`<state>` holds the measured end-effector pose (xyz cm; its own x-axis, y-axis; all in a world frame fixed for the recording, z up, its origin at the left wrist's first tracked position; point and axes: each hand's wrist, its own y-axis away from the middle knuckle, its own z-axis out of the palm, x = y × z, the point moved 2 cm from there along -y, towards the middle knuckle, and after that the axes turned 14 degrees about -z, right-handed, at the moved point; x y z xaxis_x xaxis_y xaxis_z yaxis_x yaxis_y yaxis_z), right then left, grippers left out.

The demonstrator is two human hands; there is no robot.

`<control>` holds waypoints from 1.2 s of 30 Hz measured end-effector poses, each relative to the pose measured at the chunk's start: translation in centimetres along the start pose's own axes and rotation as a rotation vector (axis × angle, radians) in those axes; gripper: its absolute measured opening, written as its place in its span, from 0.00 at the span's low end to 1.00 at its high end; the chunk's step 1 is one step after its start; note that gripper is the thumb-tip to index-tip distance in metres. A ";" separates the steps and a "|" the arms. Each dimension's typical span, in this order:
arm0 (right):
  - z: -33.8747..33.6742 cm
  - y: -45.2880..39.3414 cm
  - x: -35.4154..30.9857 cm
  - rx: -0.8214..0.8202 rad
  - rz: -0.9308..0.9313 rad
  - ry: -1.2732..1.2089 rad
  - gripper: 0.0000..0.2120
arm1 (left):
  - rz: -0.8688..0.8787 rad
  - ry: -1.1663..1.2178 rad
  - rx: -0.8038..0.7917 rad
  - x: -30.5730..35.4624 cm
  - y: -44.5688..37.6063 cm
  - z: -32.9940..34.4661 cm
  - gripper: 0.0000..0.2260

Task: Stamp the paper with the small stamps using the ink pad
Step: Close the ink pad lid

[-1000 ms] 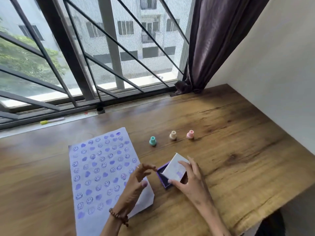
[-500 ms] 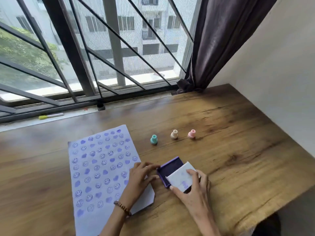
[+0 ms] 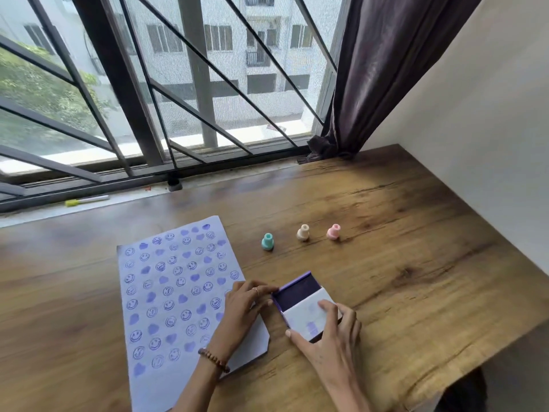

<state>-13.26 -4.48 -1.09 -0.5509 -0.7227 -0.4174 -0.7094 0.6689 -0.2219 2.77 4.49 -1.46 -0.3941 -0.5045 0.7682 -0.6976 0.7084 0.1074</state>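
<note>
A white paper (image 3: 166, 292) covered with purple smileys and hearts lies on the wooden table (image 3: 401, 278). To its right sits the purple ink pad (image 3: 297, 291), its dark pad half covered by a white lid (image 3: 309, 319). My right hand (image 3: 332, 343) holds that lid, thumb at the near corner and fingers on top. My left hand (image 3: 246, 307) rests on the paper's right edge, fingertips touching the pad's left side. Three small stamps stand upright beyond the pad: teal (image 3: 267, 241), cream (image 3: 303, 232), pink (image 3: 333, 232).
A window with dark metal bars (image 3: 124, 93) runs along the table's far side. A yellow-capped marker (image 3: 86, 200) lies on the sill. A dark curtain (image 3: 386, 69) hangs at the right, beside a white wall (image 3: 490, 129).
The lid, tilted up a second ago, has come down flat and now slides over the ink pad. My left hand moved from above the paper to the pad's left side.
</note>
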 end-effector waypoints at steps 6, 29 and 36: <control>-0.1 -1.7 -0.9 -0.040 -0.004 0.150 0.38 | -0.003 0.000 -0.015 -0.1 0.0 -0.1 0.12; -0.5 -1.6 1.8 -0.019 0.010 0.003 0.22 | 0.003 -0.323 -0.004 2.7 3.2 2.3 0.14; -2.3 -5.2 6.6 0.110 0.094 0.082 0.25 | 0.064 -0.516 -0.045 8.7 -2.2 6.5 0.18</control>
<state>-14.21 -13.13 -0.67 -0.6498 -0.6648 -0.3686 -0.6030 0.7460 -0.2826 -2.98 -4.68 0.89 -0.6869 -0.6288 0.3643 -0.6401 0.7609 0.1063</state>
